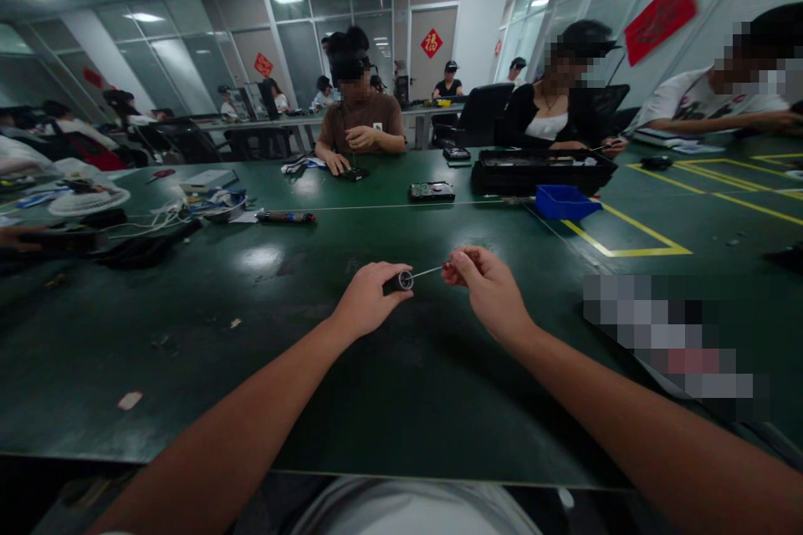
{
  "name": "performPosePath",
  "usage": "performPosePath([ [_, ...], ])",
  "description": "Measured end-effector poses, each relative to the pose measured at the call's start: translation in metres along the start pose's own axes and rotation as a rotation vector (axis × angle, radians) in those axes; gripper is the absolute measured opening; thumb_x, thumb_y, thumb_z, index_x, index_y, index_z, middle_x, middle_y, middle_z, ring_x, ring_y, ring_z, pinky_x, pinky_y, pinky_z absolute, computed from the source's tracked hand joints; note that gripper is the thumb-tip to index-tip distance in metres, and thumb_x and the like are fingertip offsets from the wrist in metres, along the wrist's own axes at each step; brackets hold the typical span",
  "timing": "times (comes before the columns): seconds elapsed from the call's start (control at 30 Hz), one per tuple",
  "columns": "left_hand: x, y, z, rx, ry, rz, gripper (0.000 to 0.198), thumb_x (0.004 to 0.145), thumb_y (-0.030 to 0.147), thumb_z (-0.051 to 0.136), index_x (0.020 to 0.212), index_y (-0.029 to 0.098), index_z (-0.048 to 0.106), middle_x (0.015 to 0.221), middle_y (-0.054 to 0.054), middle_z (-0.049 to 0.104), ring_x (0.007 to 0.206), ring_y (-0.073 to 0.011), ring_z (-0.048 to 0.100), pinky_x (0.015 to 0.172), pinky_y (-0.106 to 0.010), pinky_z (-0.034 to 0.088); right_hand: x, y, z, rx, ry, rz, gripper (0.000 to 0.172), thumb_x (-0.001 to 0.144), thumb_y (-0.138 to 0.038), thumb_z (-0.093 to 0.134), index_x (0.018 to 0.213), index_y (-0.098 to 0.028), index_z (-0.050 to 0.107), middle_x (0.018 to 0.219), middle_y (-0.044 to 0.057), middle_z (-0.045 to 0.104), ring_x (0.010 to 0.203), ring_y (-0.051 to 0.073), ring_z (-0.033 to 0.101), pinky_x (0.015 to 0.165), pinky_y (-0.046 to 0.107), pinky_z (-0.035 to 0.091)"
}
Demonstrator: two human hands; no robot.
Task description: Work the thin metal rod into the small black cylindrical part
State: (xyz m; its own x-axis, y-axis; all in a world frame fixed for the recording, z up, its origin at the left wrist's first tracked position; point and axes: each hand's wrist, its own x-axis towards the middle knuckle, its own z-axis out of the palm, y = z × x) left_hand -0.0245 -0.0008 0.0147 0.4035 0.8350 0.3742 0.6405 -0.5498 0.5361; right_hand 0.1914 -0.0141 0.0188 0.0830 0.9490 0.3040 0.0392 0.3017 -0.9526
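Note:
My left hand is closed round a small dark cylindrical handle, held just above the dark green table. A thin metal shaft sticks out of the handle to the right. My right hand pinches the far end of that shaft between thumb and fingers. Both hands hover over the middle of the table, a few centimetres apart.
A blue bin and a black case stand at the back right by yellow floor-tape lines. A hard drive, a dark tool and cables lie further back. Several people sit across the table. A blurred flat object lies at right.

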Motion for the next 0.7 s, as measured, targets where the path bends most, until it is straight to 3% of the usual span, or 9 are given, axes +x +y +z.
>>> performPosePath([
  [0.2, 0.0, -0.001, 0.001, 0.006, 0.002, 0.009, 0.038, 0.084, 0.024, 0.075, 0.122, 0.023, 0.068, 0.113, -0.005, 0.073, 0.106, -0.0247, 0.063, 0.097, -0.043, 0.048, -0.005, -0.018, -0.004, -0.323, -0.03, -0.052, 0.031, 0.09, -0.049, 0.062, 0.084, -0.019, 0.067, 0.061, 0.001, 0.064, 0.057, 0.017, 0.06, 0.056, 0.031, 0.044],
  [0.4, 0.0, -0.002, 0.001, 0.01, -0.009, 0.006, 0.036, 0.084, 0.022, 0.075, 0.12, 0.023, 0.069, 0.112, -0.006, 0.073, 0.105, -0.0245, 0.064, 0.096, -0.043, 0.048, -0.009, -0.014, -0.004, -0.37, -0.117, -0.146, 0.014, 0.092, -0.029, 0.053, 0.087, -0.023, 0.064, 0.075, 0.001, 0.068, 0.07, 0.019, 0.065, 0.062, 0.032, 0.045],
  [0.6, 0.0, -0.002, 0.002, 0.017, -0.004, 0.006, 0.037, 0.083, 0.02, 0.075, 0.12, 0.022, 0.069, 0.113, -0.006, 0.073, 0.105, -0.0244, 0.064, 0.097, -0.043, 0.047, -0.007, -0.012, -0.004, -0.496, -0.107, -0.106, 0.038, 0.101, -0.046, 0.041, 0.085, -0.023, 0.067, 0.065, 0.001, 0.064, 0.058, 0.018, 0.059, 0.057, 0.032, 0.04],
  [0.7, 0.0, -0.002, 0.003, 0.009, -0.012, 0.009, 0.037, 0.083, 0.018, 0.076, 0.119, 0.021, 0.069, 0.112, -0.006, 0.073, 0.105, -0.0244, 0.064, 0.097, -0.043, 0.047, -0.006, -0.011, -0.003, -0.501, -0.1, -0.111, 0.03, 0.099, -0.043, 0.044, 0.095, -0.023, 0.066, 0.074, 0.002, 0.067, 0.061, 0.019, 0.06, 0.056, 0.032, 0.04],
])
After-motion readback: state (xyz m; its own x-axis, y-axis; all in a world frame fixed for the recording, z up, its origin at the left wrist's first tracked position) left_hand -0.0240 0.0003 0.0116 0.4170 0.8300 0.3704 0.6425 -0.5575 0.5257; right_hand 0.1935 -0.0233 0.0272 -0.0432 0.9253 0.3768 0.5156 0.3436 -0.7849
